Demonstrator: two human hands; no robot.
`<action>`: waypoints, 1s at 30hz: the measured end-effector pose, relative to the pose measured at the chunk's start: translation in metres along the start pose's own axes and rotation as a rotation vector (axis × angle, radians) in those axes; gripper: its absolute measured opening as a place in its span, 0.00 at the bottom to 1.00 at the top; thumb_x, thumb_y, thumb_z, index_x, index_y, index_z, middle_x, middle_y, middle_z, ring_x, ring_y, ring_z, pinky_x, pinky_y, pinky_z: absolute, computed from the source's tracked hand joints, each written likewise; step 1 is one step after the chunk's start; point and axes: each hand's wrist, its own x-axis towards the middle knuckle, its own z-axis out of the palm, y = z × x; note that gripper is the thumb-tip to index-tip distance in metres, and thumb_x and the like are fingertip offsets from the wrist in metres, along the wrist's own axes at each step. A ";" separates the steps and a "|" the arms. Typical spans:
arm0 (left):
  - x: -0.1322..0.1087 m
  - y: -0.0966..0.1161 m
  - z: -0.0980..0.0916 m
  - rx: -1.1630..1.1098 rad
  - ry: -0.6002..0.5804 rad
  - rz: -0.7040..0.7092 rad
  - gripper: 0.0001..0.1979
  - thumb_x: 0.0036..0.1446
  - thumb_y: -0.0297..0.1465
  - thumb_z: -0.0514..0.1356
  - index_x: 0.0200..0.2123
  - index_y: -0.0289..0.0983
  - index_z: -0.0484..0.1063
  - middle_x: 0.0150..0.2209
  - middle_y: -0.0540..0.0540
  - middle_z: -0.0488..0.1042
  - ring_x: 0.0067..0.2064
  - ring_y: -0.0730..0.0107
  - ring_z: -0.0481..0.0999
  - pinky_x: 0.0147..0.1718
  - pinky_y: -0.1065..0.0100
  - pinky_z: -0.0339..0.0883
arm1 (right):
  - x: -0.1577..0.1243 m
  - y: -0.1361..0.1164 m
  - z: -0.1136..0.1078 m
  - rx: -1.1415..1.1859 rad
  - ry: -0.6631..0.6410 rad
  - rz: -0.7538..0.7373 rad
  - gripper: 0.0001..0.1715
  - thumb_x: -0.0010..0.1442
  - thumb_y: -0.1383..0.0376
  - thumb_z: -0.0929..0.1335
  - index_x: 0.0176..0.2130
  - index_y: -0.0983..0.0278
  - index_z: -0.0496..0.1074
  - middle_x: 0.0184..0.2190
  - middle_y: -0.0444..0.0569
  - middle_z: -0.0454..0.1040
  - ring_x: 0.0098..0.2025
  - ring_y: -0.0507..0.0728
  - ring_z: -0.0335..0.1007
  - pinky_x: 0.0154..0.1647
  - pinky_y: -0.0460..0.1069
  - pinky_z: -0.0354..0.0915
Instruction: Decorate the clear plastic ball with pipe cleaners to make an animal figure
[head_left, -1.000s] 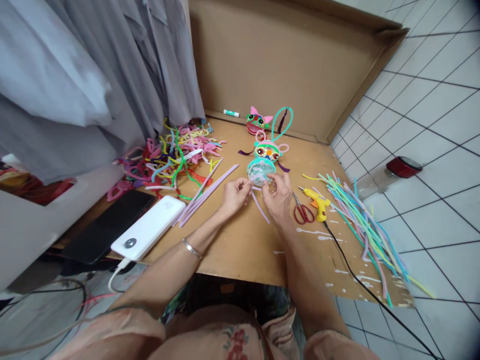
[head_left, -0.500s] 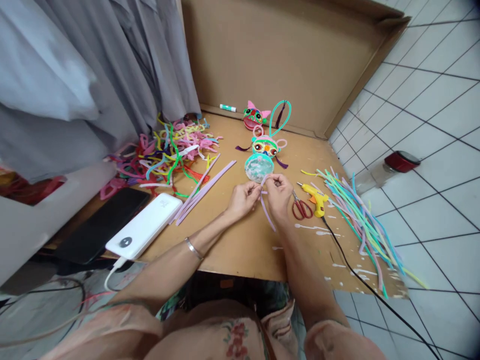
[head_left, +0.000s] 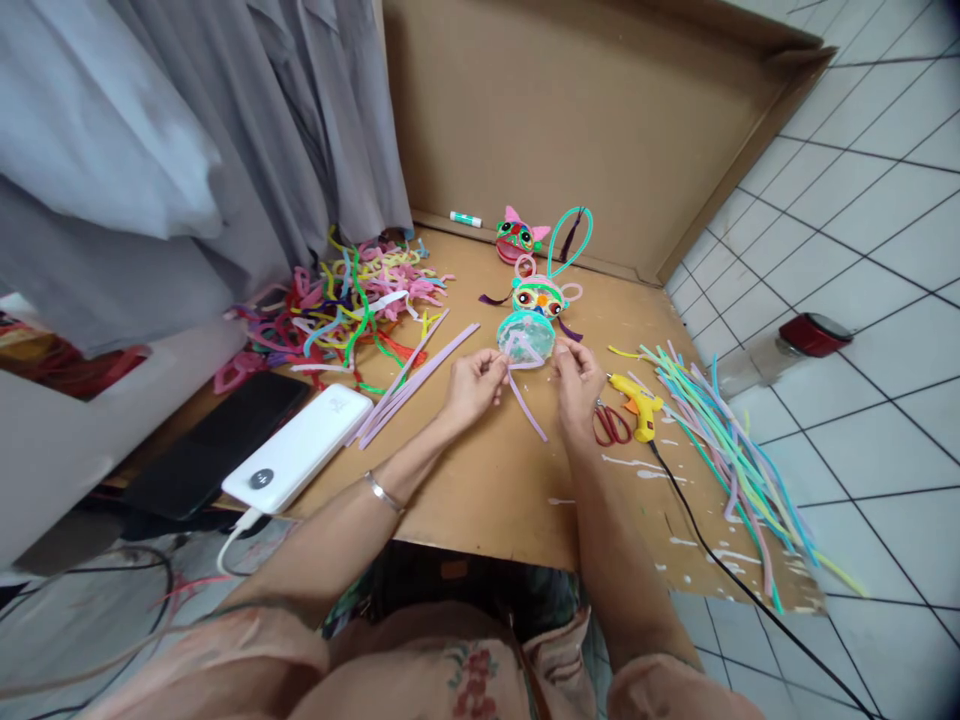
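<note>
My left hand [head_left: 474, 387] pinches a bent lilac pipe cleaner [head_left: 527, 406] between thumb and fingertips. One tail of it slants down to the right over the table, and a folded, pointed part shows in front of a turquoise-rimmed dish shape [head_left: 551, 335]. To the right, my right hand [head_left: 576, 385] is closed with thumb and forefinger together, near the folded part's right end; what sits between those fingertips is too small to make out. Just behind the dish shape is a pipe-cleaner animal head [head_left: 538, 298] with big eyes, round pink ears and purple tassels.
Lilac pipe cleaners [head_left: 420, 385], a tangled multicoloured heap [head_left: 367, 290], a white power bank [head_left: 300, 450] and a black phone [head_left: 217, 445] lie left. Right are red-handled scissors [head_left: 613, 425], a yellow glue gun [head_left: 641, 405] with trailing cord, and more pipe cleaners [head_left: 727, 450]. A cardboard wall [head_left: 585, 120] stands behind.
My hands have moved apart, the right one away to the right. The lilac pipe cleaner now shows its folded, pointed part between them. The view has shifted slightly.
</note>
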 end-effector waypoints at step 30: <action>0.002 0.006 0.001 -0.213 -0.011 -0.082 0.19 0.47 0.46 0.66 0.24 0.35 0.72 0.18 0.54 0.65 0.16 0.83 0.56 0.15 0.74 0.49 | -0.021 -0.016 0.027 0.350 -0.263 0.396 0.18 0.44 0.54 0.75 0.27 0.61 0.67 0.16 0.36 0.67 0.16 0.45 0.57 0.15 0.41 0.51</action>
